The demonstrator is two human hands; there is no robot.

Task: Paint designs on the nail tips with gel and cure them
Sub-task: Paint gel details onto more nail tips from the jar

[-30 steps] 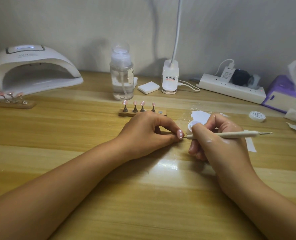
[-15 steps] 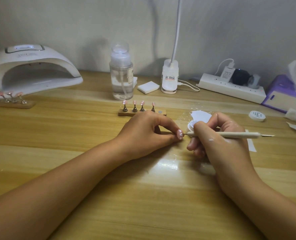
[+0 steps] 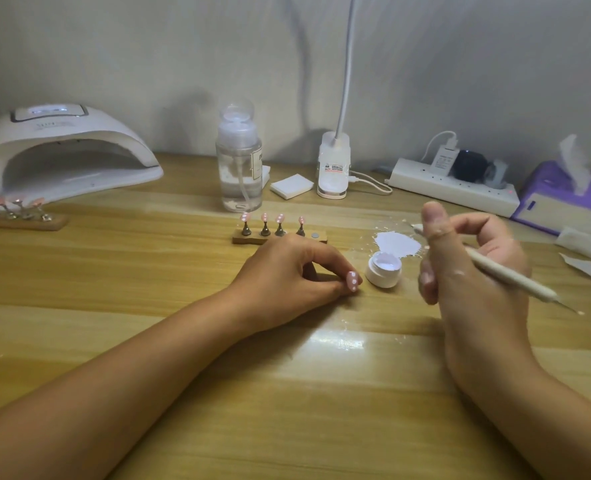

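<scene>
1. L hand [image 3: 297, 271] lay on the table [image 3: 131, 271], fingers curled, thumb + forefinger pinching the tip [image 3: 353, 281]. The tip was pink w/ three white dots, face up and turned toward the R side. What it was mounted on was hidden by the fingers.
2. R hand [image 3: 474, 271] was lifted off to the R, fingers curled round the pen [image 3: 508, 271], thumb standing straight up and off the shaft.
3. Pen's long axis ran diagonal: one end up-left behind the thumb, thin metal point down-right, aimed away from the tip. Which end carried gel: couldn't tell for sure, though a white speck sat at the metal point.
4. Key relation: the open pot [image 3: 383, 271] sat between the hands, just beside the tip on its R. So the tip lay L of the pen, pot in the path. The R hand was well apart from the tip.
5. Stand [image 3: 249, 240] w/ four dotted tips was just behind the L knuckles. Its free slot [image 3: 316, 235] at the R end was nearest the L hand.
6. Judgement: dots looked done. Next prob. the L hand reseats the tip in that slot, a short reach back, else the R hand swings the pen round for more gel.
7. Lamp [image 3: 62, 150] stood far L, well apart. Curing not yet begun for this set.
</scene>
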